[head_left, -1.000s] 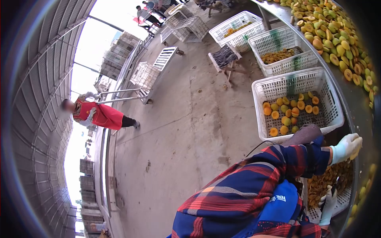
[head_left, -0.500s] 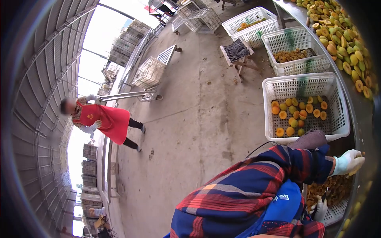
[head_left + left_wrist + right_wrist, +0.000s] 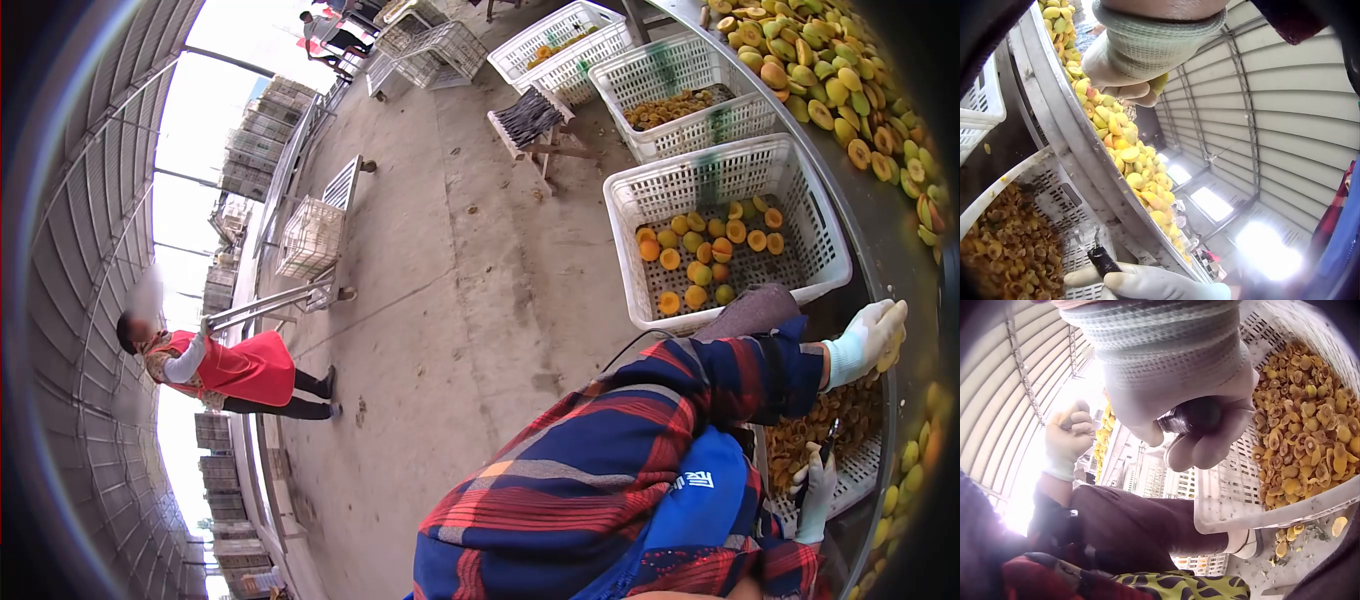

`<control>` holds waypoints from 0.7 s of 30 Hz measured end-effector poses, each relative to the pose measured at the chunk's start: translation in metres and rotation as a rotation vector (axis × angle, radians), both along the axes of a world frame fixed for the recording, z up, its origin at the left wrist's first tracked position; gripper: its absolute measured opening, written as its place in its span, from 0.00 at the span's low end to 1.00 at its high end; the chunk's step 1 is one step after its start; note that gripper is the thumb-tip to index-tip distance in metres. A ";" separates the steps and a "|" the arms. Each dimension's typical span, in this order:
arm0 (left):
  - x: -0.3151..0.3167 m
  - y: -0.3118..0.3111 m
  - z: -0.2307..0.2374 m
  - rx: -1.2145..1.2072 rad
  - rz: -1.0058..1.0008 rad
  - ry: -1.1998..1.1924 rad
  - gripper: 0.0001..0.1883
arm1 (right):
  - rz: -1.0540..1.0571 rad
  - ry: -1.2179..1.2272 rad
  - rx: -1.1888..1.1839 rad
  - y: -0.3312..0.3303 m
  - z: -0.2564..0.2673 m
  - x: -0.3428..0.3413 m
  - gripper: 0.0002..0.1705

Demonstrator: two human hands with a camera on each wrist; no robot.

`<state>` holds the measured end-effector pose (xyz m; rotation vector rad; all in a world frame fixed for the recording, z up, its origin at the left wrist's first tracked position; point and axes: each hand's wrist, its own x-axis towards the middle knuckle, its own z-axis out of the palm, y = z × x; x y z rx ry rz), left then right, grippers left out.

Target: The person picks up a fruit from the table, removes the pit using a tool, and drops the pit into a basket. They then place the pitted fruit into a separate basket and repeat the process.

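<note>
My left hand (image 3: 862, 342), in a pale knit-cuffed glove, is over the metal table's (image 3: 1071, 134) edge. Its fingers hold a yellow-green fruit half (image 3: 1159, 82), mostly hidden behind them in the left wrist view. Lower down, my gloved right hand (image 3: 818, 490) grips a black-handled tool (image 3: 1102, 261) with a thin curved metal tip. Only the butt of that handle shows in the right wrist view. Beside and below both hands stands a white perforated crate (image 3: 1229, 515), heaped with brownish-orange fruit scraps (image 3: 1304, 419).
A long pile of halved yellow-green fruit (image 3: 840, 90) covers the table. Next to my left arm, a white crate (image 3: 625, 250) holds loose halves; more crates stand beyond, near a low stool (image 3: 530, 115). A person in a red apron (image 3: 250, 365) stands by a cart (image 3: 310, 240).
The head view has swung a little, shifting everything in it. My left hand keeps its hold near the table edge, my right its tool. The person in the apron has turned toward the cart.
</note>
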<state>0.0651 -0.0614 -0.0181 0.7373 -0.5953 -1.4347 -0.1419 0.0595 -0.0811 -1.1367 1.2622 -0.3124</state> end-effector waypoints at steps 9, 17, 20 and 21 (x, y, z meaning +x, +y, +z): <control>-0.017 0.006 0.011 0.024 -0.043 0.030 0.21 | -0.128 -0.057 -0.098 0.001 0.029 0.008 0.20; -0.046 -0.006 -0.006 -0.037 0.033 -0.018 0.19 | -0.159 0.015 -0.288 -0.003 0.040 -0.013 0.21; -0.045 -0.006 -0.004 -0.007 0.024 -0.030 0.21 | -0.136 0.029 -0.425 -0.004 0.026 -0.023 0.22; -0.042 -0.005 0.001 0.030 0.003 -0.042 0.21 | -0.131 0.028 -0.515 -0.004 0.024 -0.025 0.22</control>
